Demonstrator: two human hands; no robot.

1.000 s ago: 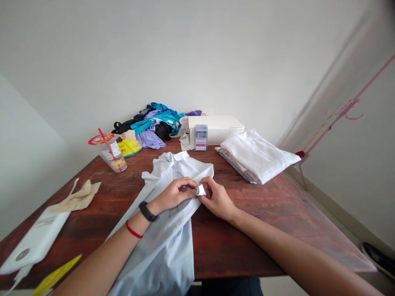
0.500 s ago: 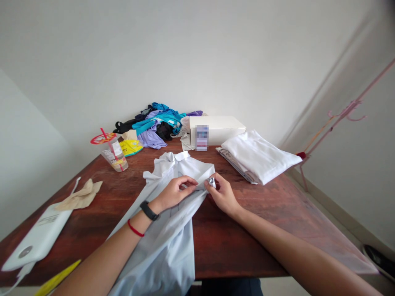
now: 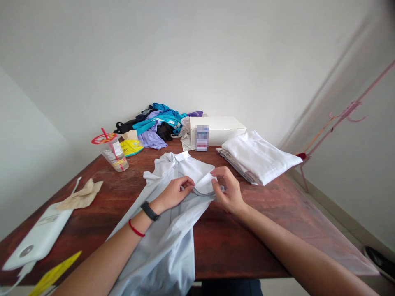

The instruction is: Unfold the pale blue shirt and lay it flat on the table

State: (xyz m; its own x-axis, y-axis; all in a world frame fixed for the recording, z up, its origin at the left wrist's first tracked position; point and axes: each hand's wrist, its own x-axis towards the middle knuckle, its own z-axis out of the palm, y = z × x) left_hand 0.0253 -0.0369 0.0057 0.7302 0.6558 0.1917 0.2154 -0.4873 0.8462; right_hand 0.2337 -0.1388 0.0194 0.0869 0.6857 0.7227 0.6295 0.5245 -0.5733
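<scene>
I see my left hand (image 3: 177, 192) pinching a fold of the pale shirt (image 3: 173, 230), which lies mid-bench and hangs over the near edge. My right hand (image 3: 226, 190) grips the cloth just beside it, fingers curled, though I cannot tell exactly what they pinch. I'd keep the fabric taut between both. Bare bench (image 3: 247, 230) lies right; folded white clothes (image 3: 259, 156) sit near the far right edge.

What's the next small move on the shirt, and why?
Probably the right hand draws the sleeve edge it pinches outward to flatten it, while the left hand pins the cloth. The shirt lies bunched and hangs off the table's near edge.
</scene>
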